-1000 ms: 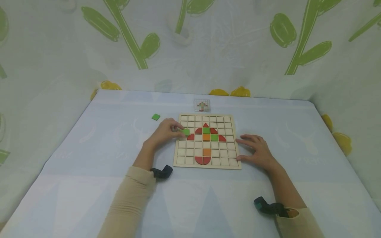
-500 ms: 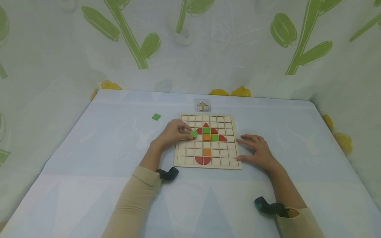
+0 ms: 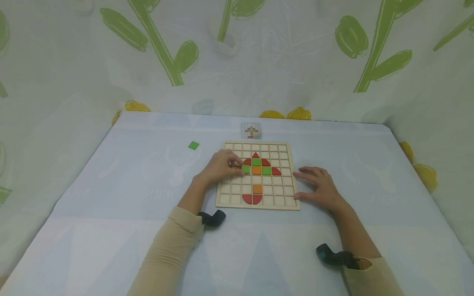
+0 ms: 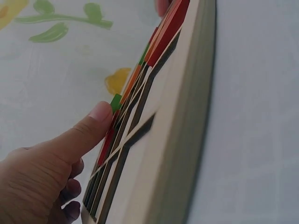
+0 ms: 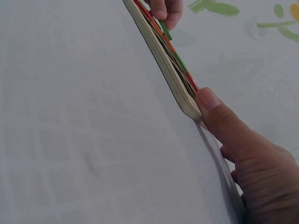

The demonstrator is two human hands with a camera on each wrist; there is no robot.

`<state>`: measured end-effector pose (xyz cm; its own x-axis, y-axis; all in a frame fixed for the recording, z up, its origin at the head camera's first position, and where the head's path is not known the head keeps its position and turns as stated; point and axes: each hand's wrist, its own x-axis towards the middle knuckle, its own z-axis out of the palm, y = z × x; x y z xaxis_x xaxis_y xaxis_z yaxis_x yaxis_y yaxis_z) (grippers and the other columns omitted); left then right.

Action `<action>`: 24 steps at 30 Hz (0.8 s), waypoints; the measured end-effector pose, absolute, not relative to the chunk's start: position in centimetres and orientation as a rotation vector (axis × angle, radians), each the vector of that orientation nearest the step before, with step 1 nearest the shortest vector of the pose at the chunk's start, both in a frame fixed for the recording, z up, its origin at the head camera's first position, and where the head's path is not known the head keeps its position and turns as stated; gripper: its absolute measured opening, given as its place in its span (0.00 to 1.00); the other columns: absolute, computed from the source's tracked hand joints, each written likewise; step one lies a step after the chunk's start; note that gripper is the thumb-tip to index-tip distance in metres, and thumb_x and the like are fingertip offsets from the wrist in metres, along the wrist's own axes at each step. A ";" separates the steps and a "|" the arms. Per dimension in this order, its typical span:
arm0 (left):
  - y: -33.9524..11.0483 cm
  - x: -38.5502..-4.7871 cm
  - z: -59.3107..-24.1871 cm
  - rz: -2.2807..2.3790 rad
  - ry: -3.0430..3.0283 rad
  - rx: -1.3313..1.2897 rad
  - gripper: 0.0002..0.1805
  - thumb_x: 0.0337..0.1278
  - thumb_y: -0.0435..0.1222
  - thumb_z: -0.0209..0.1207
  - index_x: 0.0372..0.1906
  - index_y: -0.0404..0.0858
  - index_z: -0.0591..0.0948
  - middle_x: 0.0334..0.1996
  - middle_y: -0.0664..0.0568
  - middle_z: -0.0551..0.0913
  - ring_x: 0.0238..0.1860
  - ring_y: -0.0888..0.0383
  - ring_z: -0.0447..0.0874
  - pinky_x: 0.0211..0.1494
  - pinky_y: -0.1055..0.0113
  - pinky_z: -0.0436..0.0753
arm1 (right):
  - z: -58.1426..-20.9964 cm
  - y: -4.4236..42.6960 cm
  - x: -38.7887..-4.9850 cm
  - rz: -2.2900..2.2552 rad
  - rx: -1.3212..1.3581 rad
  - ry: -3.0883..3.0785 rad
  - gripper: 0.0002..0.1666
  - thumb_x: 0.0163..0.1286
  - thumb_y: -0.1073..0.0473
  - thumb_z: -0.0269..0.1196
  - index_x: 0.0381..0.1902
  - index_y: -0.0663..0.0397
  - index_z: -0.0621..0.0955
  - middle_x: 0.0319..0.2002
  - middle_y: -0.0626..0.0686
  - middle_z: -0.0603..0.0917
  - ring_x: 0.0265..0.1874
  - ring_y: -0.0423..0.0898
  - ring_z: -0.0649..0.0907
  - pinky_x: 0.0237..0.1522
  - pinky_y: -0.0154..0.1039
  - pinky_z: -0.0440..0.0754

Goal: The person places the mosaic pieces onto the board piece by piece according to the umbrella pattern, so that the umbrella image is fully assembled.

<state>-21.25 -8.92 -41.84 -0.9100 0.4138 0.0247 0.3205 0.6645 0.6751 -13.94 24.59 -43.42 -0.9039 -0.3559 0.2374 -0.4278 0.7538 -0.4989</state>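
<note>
My left hand pinches a green square tile between thumb and fingers over the gridded wooden board. That tile is at the cell left of an orange square. In the right wrist view the held green tile stands tilted, one edge at the board. Red, green and orange pieces fill other cells, with a red triangle at the top. The left fingers partly cover a red piece on the left. My right hand rests at the board's right edge, fingers spread, thumb touching its corner.
A small pattern card lies behind the board. Another green square tile is on the pale tablecloth, left of the board. A leaf-printed curtain hangs behind the table. Dark camera mounts sit on both wrists.
The left hand has moved right across the board with the green tile, from its left side to beside the orange square. The right hand has stayed at the board's edge.
</note>
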 end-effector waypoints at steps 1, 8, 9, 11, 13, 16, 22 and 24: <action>-8.9 -21.2 -41.8 1.063 2.756 0.605 0.18 0.43 0.49 0.71 0.40 0.47 0.86 0.35 0.55 0.77 0.41 0.56 0.69 0.46 0.60 0.68 | -43.4 24.6 -14.0 0.846 0.632 -2.824 0.39 0.44 0.50 0.76 0.56 0.55 0.79 0.58 0.61 0.72 0.60 0.62 0.64 0.58 0.65 0.57; -8.6 -21.0 -41.3 0.986 2.805 0.612 0.18 0.43 0.50 0.70 0.40 0.47 0.86 0.33 0.54 0.76 0.40 0.55 0.68 0.45 0.60 0.68 | -43.3 24.6 -14.1 0.844 0.632 -2.828 0.39 0.45 0.51 0.75 0.56 0.55 0.79 0.58 0.61 0.72 0.61 0.63 0.64 0.58 0.65 0.56; -8.6 -21.0 -41.3 0.979 2.808 0.613 0.18 0.43 0.50 0.70 0.40 0.47 0.86 0.34 0.55 0.77 0.40 0.55 0.68 0.45 0.60 0.68 | -43.2 24.6 -14.1 0.847 0.633 -2.828 0.39 0.45 0.51 0.75 0.56 0.55 0.79 0.58 0.61 0.72 0.60 0.63 0.64 0.58 0.65 0.56; -8.5 -21.0 -41.4 0.972 2.812 0.619 0.18 0.44 0.50 0.70 0.41 0.47 0.86 0.34 0.55 0.77 0.40 0.55 0.68 0.46 0.60 0.68 | -43.2 24.6 -14.1 0.847 0.626 -2.832 0.39 0.45 0.50 0.75 0.56 0.55 0.79 0.58 0.61 0.72 0.61 0.63 0.64 0.58 0.65 0.56; -8.4 -21.0 -41.4 0.969 2.811 0.625 0.18 0.44 0.50 0.70 0.41 0.47 0.86 0.35 0.55 0.77 0.41 0.56 0.69 0.48 0.59 0.68 | -43.2 24.6 -14.1 0.852 0.619 -2.839 0.39 0.45 0.50 0.75 0.56 0.55 0.79 0.58 0.61 0.72 0.61 0.63 0.63 0.58 0.65 0.56; -8.2 -20.9 -41.5 0.978 2.804 0.622 0.19 0.43 0.50 0.70 0.42 0.47 0.85 0.37 0.55 0.78 0.42 0.56 0.70 0.51 0.58 0.68 | -43.4 24.7 -14.1 0.858 0.610 -2.845 0.39 0.44 0.50 0.76 0.56 0.54 0.79 0.59 0.61 0.72 0.61 0.63 0.63 0.58 0.65 0.56; -8.2 -20.6 -41.4 0.998 2.813 0.615 0.19 0.42 0.50 0.71 0.41 0.48 0.86 0.37 0.56 0.79 0.41 0.56 0.71 0.50 0.59 0.68 | -43.6 24.7 -14.1 0.864 0.617 -2.837 0.39 0.44 0.50 0.76 0.56 0.53 0.79 0.59 0.61 0.72 0.61 0.62 0.63 0.58 0.65 0.56; -8.3 -20.6 -41.4 1.017 2.809 0.598 0.18 0.42 0.50 0.71 0.41 0.49 0.86 0.37 0.56 0.79 0.41 0.56 0.71 0.49 0.59 0.69 | -43.6 24.7 -14.1 0.869 0.619 -2.833 0.39 0.43 0.50 0.76 0.56 0.54 0.79 0.58 0.61 0.72 0.61 0.62 0.64 0.58 0.65 0.56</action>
